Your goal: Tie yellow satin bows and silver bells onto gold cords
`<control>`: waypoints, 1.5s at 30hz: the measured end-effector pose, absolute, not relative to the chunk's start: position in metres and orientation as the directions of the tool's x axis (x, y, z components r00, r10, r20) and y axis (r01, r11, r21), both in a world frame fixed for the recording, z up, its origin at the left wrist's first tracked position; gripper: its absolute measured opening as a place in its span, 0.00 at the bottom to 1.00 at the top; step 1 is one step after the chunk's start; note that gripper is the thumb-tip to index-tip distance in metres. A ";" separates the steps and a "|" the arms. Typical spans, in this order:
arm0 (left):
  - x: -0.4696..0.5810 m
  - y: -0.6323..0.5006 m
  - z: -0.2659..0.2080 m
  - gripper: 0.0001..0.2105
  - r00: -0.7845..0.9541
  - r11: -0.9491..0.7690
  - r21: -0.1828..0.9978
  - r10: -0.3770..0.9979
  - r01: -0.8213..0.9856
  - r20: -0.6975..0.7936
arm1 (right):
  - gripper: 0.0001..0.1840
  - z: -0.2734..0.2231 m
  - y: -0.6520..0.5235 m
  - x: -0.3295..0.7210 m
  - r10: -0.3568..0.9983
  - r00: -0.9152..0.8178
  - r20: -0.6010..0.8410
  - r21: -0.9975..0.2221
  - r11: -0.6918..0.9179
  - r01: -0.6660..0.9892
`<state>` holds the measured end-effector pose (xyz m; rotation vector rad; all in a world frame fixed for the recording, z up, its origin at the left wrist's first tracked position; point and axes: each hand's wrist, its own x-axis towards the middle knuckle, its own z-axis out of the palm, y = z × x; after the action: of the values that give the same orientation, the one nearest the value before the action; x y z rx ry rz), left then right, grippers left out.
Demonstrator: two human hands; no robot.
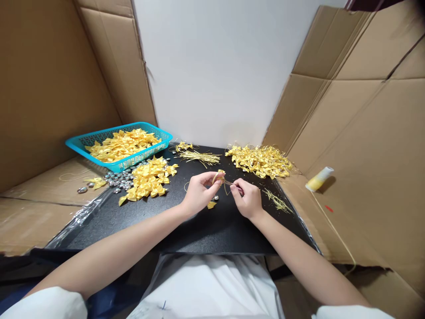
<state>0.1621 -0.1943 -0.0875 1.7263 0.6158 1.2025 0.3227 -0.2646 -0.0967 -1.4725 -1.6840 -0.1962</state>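
Observation:
My left hand (200,191) is closed in a pinch over the middle of the black table. Between its fingertips is a yellow ribbon bow (221,172) with a loop of gold cord. My right hand (246,197) is wrapped round a small thin tool (239,190) with a dark reddish handle; its tip points left, close to the bow, and its exact kind is unclear. A length of cord hangs down between the hands. Below the left fingers lie another yellow bow (211,204) and a small shiny silver piece (216,197), partly hidden.
A turquoise basket (118,165) of yellow bows stands back left. Before it lie loose bows (149,179) and silver pieces (117,179). Cut gold cords (201,157) and corded bows (260,160) lie behind; more cords (279,201) and a thread spool (319,179) are right. Cardboard walls flank the table.

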 end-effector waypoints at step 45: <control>0.164 -0.195 -0.089 0.16 0.424 -0.405 0.909 0.809 -0.098 0.406 | 0.17 -0.099 -0.264 0.322 0.682 0.158 0.714 -0.459 0.286 0.841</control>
<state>0.1637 -0.1951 -0.0888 1.6902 0.6253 1.1490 0.3222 -0.2636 -0.0989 -1.4446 -1.5714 -0.2034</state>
